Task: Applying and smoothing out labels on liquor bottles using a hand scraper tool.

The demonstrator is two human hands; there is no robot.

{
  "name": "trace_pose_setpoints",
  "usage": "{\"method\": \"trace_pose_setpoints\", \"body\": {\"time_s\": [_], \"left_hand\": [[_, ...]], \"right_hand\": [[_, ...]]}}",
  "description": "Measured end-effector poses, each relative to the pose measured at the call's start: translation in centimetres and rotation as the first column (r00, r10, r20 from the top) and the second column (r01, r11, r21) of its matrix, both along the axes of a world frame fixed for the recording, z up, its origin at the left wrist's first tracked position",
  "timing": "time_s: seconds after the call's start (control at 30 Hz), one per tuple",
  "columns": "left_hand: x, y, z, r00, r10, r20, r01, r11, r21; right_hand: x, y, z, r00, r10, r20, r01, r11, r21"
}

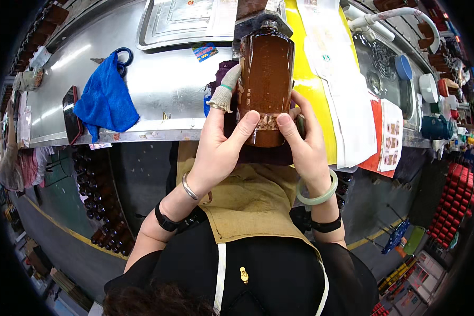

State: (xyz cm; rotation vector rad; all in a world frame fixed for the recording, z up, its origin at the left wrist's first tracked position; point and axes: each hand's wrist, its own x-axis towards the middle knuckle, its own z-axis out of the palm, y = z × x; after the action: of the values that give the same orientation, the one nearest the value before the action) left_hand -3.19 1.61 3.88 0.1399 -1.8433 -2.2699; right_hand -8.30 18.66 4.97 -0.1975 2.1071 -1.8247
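Both hands grip a brown bottle (266,84) at frame centre: left hand (218,142) and right hand (305,145) fingers clamped on its lower body, thumbs across the front. Behind, upper left: steel table (158,89), blue cloth (105,100), metal tray (187,23).

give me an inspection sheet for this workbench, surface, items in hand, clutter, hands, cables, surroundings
Surface: steel bench, partly covered by a yellow sheet.
Job's things: brown bottle held upright over the bench edge.
Clutter: blue cloth, scissors, phone, metal tray, white papers.
Hands: left hand and right hand both grip the bottle; left index wears a cloth cot.
Cables: nothing seen.
Surroundings: sink with tap, dark bottles below, red caps at right.
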Motion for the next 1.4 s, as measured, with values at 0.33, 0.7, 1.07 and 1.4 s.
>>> {"method": "trace_pose_setpoints", "body": {"time_s": [0.33,0.7,1.07,1.4], "left_hand": [[0.0,0.3,0.4,0.999,0.002,0.034,-0.002,1.0,0.015],[-0.1,0.2,-0.4,1.0,0.013,-0.005,-0.013,0.998,-0.064],[0.0,0.5,-0.4,0.999,0.033,0.005,-0.032,0.994,-0.101],[1.9,-0.9,-1.9,0.931,-0.031,-0.364,-0.284,0.568,-0.773]], "right_hand": [[0.1,0.0,0.0,1.0,0.001,0.019,0.0,1.0,-0.024],[0.0,0.2,-0.3,0.999,-0.008,0.038,0.01,0.999,-0.051],[-0.5,1.2,-0.7,0.984,-0.053,0.168,0.083,0.98,-0.179],[0.1,1.1,-0.6,0.998,-0.021,0.053,0.023,0.999,-0.042]]}}
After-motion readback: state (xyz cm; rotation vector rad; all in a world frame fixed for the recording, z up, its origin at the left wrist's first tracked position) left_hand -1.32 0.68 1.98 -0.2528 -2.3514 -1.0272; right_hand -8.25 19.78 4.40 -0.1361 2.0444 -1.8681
